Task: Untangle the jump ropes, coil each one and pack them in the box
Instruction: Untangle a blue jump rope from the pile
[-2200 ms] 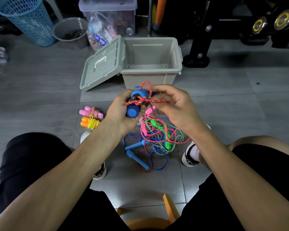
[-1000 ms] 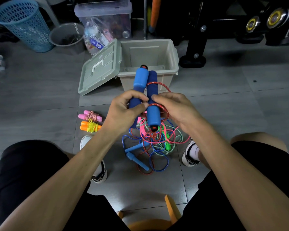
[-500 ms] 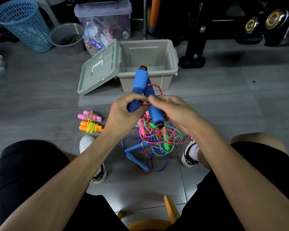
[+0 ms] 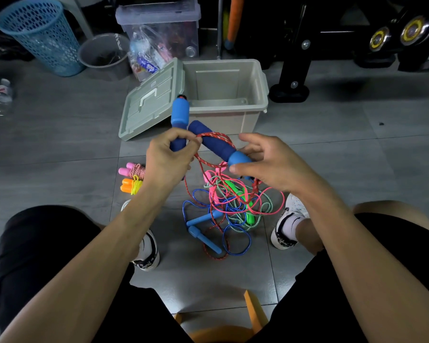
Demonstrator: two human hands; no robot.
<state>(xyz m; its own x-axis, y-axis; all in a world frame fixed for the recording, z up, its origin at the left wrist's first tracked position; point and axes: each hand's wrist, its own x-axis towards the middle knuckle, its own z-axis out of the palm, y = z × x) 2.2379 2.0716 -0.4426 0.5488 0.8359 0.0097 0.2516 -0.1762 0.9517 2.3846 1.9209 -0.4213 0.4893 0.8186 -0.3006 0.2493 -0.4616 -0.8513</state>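
Here, a seated person held a red braided rope (image 4: 212, 154) with two blue foam handles above the floor (image 4: 60, 144), in front of the open beige box (image 4: 254, 105). The left hand (image 4: 167, 162) gripped the upright handle (image 4: 179, 120), fingers curled round its lower part. The right hand (image 4: 268, 164) cupped the slanted handle (image 4: 218, 144) at its lighter end, fingers loosely bent, thumb just touching it. Rope looped over the slanted handle and trailed down into the tangled pile (image 4: 230, 209) of pink, green and blue ropes on the floor between the shoes. Two coiled ropes (image 4: 131, 178) lay left of the pile. The left palm hid that handle's lower end. Where each rope ran inside the pile was hard to tell.
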